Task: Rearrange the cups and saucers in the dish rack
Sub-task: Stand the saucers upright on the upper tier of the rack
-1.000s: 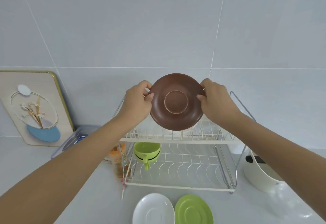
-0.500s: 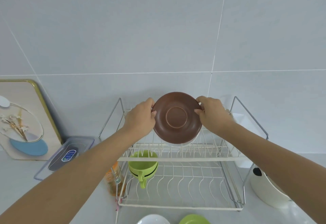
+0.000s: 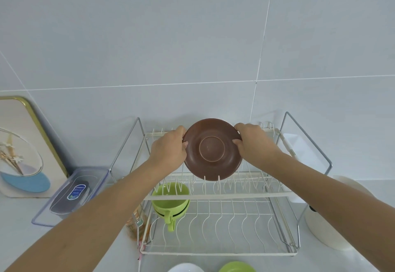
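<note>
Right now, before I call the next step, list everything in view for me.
brown saucer: 1, brown, on edge in the dish rack's upper tier
dish rack: 1, white wire, two tiers, on the counter
green cups: 2, green, nested, lower tier left
white saucer: 1, white, counter at bottom edge
green saucer: 1, green, beside the white saucer
clear container: 1, left of rack
framed picture: 1, gold rim, leaning on wall
white holder: 1, right of rack
left hand: grips saucer's left rim
right hand: grips saucer's right rim
</note>
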